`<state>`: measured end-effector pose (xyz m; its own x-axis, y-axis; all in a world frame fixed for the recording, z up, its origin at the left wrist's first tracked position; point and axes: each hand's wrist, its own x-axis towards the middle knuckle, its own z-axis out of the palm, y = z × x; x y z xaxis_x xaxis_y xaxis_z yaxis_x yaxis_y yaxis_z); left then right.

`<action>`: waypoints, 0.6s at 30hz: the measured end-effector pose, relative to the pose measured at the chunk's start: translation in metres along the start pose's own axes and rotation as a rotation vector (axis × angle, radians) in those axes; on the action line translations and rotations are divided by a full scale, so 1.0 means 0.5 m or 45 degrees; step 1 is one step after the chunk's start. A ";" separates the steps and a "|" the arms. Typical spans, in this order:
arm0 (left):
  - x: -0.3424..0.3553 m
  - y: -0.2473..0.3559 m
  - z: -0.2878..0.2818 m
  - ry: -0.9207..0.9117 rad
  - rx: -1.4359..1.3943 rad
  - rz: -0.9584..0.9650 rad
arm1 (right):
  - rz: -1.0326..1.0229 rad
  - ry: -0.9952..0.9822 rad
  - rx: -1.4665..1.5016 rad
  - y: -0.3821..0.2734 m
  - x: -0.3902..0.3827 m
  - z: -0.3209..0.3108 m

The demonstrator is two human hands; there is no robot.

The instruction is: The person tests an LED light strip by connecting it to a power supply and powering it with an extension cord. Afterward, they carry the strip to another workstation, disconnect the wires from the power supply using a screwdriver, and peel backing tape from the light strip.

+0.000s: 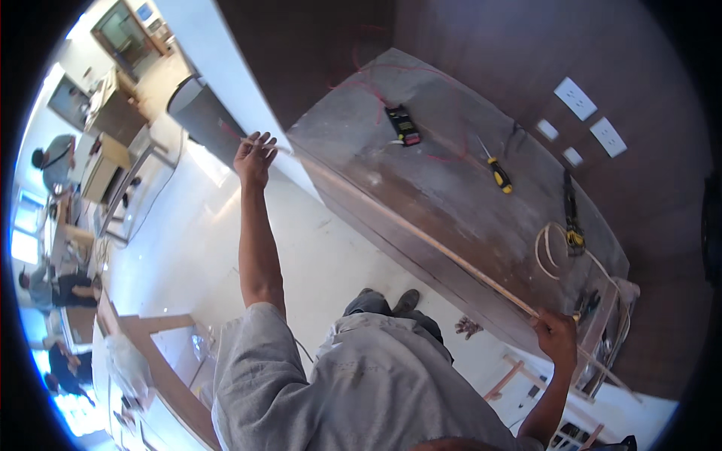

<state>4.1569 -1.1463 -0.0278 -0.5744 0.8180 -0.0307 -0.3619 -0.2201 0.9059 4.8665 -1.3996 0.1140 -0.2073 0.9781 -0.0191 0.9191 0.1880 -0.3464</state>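
Note:
A long, thin, light-brown strip (421,234) runs along the front edge of the dark, dusty countertop (451,240). My right hand (555,334) is closed around it near the counter's right end, and its tail sticks out past that hand. Off the counter's far left corner, my left hand (256,156) is raised with its fingers curled in a pinch at the strip's pale far end. On the countertop lie a black device with yellow and red parts (404,125), a yellow-black screwdriver (498,174) and a black tool with a yellow end (573,218).
White wall sockets (576,98) sit on the brown back panel. A coiled pale cable (547,252) and pliers (588,304) lie at the right. Below the counter are a glove (468,326) and a wooden frame (505,379). A wooden bench (154,368) and several people are at the left.

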 end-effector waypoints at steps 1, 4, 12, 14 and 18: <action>0.001 0.008 -0.028 0.039 0.023 0.003 | -0.058 0.040 0.074 0.002 0.026 0.016; -0.006 0.015 -0.022 -0.043 -0.068 -0.042 | 0.139 -0.207 0.210 -0.026 0.064 0.026; 0.156 0.022 -0.168 -0.397 0.527 0.356 | 0.121 -0.170 0.178 -0.091 0.120 0.102; 0.207 0.008 -0.198 -0.332 0.356 0.110 | 0.289 -0.462 0.257 -0.151 0.189 0.117; 0.335 -0.004 -0.282 -0.189 0.287 0.123 | -0.085 -0.377 0.209 -0.204 0.281 0.220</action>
<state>3.9578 -1.0840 -0.0942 -0.4782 0.8716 0.1075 -0.1287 -0.1907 0.9732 4.7066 -1.2913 0.0434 -0.3755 0.8913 -0.2541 0.8389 0.2102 -0.5021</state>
